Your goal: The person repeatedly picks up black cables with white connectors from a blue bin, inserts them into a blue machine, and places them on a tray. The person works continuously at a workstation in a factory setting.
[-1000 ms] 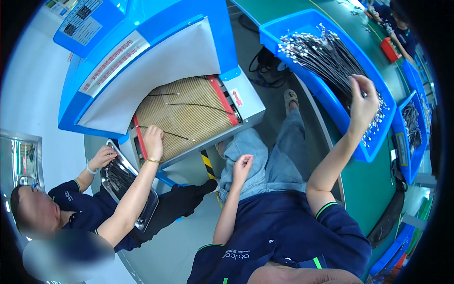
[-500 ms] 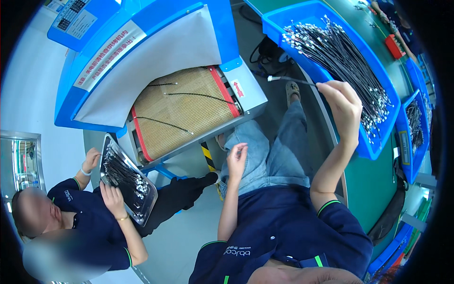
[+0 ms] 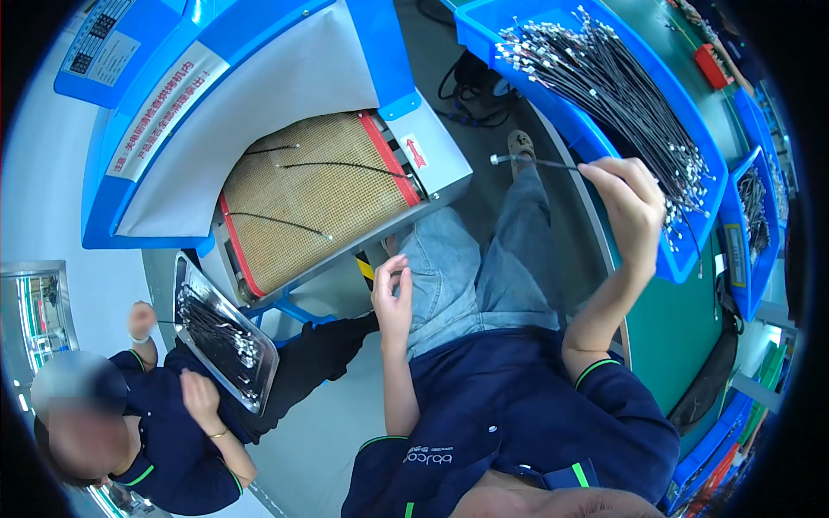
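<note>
My right hand (image 3: 626, 207) is closed in a pinch on a thin black cable (image 3: 553, 163), beside a large blue bin (image 3: 596, 142) full of similar cables. The cable's white connector end points left, over my legs. My left hand (image 3: 394, 298) is raised in front of my thigh, fingers loosely curled and slightly apart, with nothing visible in it. Ahead of it is a tan mesh conveyor belt (image 3: 319, 203) with red edges. Three black cables lie apart on the belt, one of them the long cable (image 3: 345, 167) near its right edge.
A blue machine hood (image 3: 104, 207) with a white curtain (image 3: 285, 104) covers the belt's far end. At left, a co-worker (image 3: 173, 440) sits by a tray (image 3: 269, 367) of cables. A smaller blue bin (image 3: 734, 259) stands on the green table (image 3: 652, 332) at right.
My left hand has moved left and slightly down. My right hand keeps hold of the cable. The co-worker's hands have come off the tray. The view has shifted slightly.
</note>
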The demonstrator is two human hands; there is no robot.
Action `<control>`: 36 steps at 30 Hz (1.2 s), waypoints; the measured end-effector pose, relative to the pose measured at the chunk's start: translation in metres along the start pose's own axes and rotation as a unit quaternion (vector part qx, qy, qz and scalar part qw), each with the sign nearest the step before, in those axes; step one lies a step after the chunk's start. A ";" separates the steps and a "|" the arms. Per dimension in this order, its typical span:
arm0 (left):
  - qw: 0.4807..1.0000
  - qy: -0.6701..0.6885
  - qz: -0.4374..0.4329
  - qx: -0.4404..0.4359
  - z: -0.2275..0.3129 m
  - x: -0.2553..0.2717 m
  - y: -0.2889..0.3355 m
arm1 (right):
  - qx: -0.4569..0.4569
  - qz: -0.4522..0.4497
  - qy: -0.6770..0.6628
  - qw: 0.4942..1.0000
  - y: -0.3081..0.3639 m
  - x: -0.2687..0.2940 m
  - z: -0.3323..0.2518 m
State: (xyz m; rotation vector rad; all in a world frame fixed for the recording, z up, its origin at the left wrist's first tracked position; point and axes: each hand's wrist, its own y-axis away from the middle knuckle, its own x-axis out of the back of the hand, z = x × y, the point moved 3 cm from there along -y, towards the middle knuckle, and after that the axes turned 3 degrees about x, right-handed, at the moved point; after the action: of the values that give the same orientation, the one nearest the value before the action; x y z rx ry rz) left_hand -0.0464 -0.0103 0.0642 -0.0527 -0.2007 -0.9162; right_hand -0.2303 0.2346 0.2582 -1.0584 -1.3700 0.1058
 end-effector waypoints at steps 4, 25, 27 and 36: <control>0.999 -0.031 -0.001 -0.010 0.009 0.006 0.003 | -0.100 0.142 0.023 0.985 0.014 -0.003 0.014; 0.966 -0.213 -0.093 -0.109 0.067 0.025 0.026 | 0.088 -0.193 -0.298 0.931 0.035 -0.095 -0.099; 0.964 -0.203 -0.121 -0.124 0.066 0.017 0.027 | 0.113 -0.183 -0.346 0.913 0.039 -0.107 -0.108; 0.966 -0.207 -0.082 -0.134 0.074 0.013 0.020 | 0.098 -0.168 -0.405 0.893 0.052 -0.124 -0.102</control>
State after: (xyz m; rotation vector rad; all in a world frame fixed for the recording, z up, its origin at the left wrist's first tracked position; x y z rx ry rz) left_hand -0.0335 0.0015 0.1405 -0.4873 -0.4738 -1.0879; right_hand -0.1543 0.1312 0.1483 -0.5895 -2.2230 0.4584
